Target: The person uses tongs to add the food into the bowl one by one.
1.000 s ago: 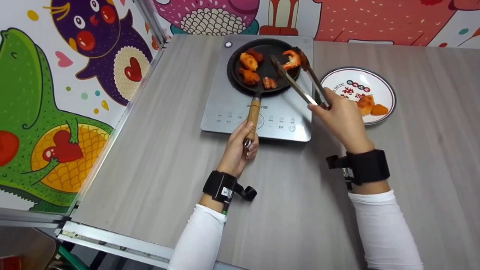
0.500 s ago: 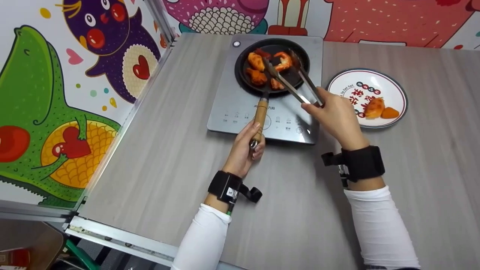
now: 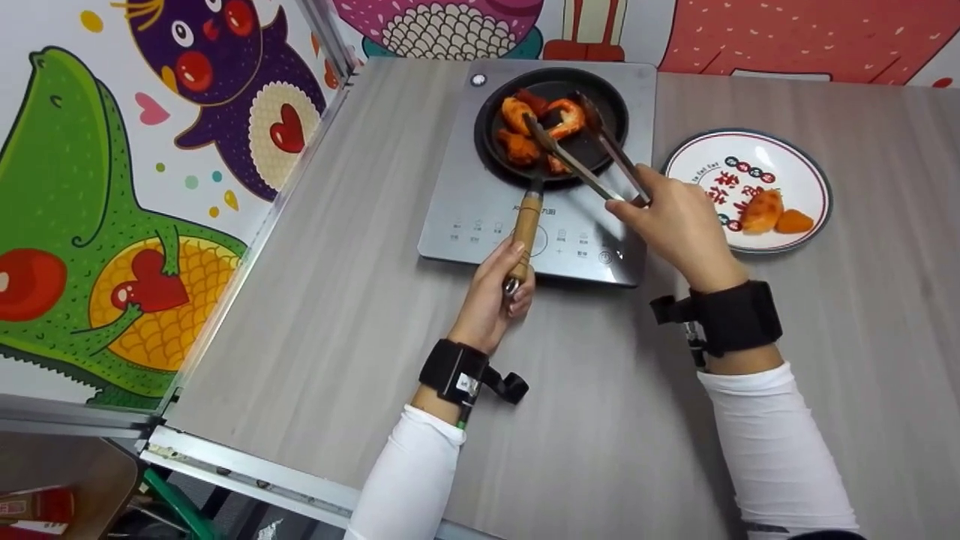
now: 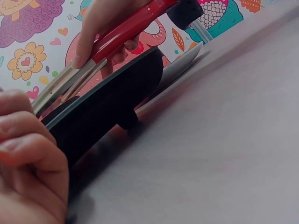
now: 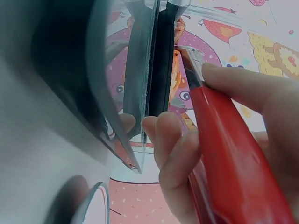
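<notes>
Here I am over the broad grey surface, with the silver cooktop at its far side. On that sits the black pan, and my left grip has the wooden handle wrapped in its fingers, same as a second ago. Off to the right, apart from the pan, lies the plate with two orange pieces on it. Now the tongs! My right grip is curled round their red handles, tips spread apart, and here's the change: they've gone from the pan's right side to further left, in among the food. The prawn has come along too, from the right of the pan to near its middle, between those tips, close by a yellow-orange piece. Whether both tips touch it, I can't tell. My reading: this is shifting food about within the pan, not across to the plate. And smallest, a reddish piece near the handle end, partly behind the tongs.
</notes>
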The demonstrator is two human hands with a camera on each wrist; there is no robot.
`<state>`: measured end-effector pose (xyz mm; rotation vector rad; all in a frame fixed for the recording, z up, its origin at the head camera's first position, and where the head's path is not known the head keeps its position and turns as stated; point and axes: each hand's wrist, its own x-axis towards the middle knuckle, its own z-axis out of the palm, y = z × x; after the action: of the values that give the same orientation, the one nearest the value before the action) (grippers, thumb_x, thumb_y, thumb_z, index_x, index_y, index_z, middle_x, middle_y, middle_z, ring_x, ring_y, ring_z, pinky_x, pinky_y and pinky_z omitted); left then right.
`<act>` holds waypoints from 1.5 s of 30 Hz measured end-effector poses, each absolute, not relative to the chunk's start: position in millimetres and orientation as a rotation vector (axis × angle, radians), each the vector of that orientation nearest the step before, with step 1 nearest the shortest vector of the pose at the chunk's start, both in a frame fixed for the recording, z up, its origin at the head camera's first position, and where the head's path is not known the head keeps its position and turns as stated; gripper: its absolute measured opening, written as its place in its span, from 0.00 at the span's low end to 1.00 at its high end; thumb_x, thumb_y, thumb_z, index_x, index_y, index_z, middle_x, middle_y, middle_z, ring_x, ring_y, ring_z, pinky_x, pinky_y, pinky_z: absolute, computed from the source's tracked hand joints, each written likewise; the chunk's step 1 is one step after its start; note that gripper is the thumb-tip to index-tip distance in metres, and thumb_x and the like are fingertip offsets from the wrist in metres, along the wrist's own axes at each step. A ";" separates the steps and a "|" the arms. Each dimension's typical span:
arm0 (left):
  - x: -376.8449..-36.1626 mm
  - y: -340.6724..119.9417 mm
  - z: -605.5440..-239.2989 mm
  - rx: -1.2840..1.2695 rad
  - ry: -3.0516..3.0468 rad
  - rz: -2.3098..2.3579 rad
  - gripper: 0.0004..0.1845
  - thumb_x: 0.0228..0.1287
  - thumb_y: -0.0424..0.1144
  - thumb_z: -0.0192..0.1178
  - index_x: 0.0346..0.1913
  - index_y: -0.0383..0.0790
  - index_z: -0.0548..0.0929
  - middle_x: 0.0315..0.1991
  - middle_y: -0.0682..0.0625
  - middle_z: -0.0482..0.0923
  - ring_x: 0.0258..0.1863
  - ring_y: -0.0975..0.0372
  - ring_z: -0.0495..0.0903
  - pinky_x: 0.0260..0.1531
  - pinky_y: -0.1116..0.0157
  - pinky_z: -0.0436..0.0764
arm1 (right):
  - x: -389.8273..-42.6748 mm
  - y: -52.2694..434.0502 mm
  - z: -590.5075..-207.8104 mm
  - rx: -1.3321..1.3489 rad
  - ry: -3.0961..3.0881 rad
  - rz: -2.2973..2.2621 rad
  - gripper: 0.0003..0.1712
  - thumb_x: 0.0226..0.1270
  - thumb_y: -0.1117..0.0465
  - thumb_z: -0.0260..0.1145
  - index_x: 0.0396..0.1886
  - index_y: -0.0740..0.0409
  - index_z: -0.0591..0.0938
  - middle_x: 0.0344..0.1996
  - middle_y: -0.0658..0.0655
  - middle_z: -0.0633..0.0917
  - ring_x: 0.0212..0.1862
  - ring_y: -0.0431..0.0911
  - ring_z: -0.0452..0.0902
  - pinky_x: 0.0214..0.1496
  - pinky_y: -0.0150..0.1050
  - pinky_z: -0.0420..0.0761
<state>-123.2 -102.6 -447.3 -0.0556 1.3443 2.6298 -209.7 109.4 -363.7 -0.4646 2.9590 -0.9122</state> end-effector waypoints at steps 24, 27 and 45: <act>-123.3 -102.5 -447.0 -0.039 1.331 2.639 0.27 0.62 0.47 0.53 0.62 0.44 0.63 0.15 0.54 0.63 0.10 0.69 0.59 0.07 0.75 0.58 | -218.7 111.0 -354.9 -0.516 2.909 -0.813 0.24 0.58 0.44 0.60 0.43 0.58 0.75 0.28 0.58 0.80 0.29 0.53 0.72 0.28 0.43 0.66; -123.4 -102.4 -446.7 -0.045 1.329 2.642 0.27 0.62 0.47 0.53 0.63 0.45 0.63 0.15 0.54 0.63 0.10 0.69 0.60 0.07 0.75 0.58 | -218.2 110.9 -355.3 -0.514 2.910 -0.819 0.24 0.57 0.44 0.60 0.44 0.59 0.75 0.29 0.59 0.81 0.30 0.53 0.73 0.28 0.44 0.67; -123.0 -102.6 -446.6 -0.037 1.356 2.634 0.28 0.62 0.48 0.53 0.63 0.45 0.62 0.14 0.54 0.62 0.10 0.68 0.59 0.07 0.74 0.57 | -216.6 114.5 -359.1 -0.476 2.886 -0.882 0.35 0.56 0.40 0.60 0.58 0.55 0.70 0.35 0.59 0.80 0.35 0.53 0.73 0.34 0.46 0.70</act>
<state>-123.0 -102.6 -446.6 -0.0374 1.3561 2.6343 -216.6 114.5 -359.1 -0.4760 2.8859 -0.8818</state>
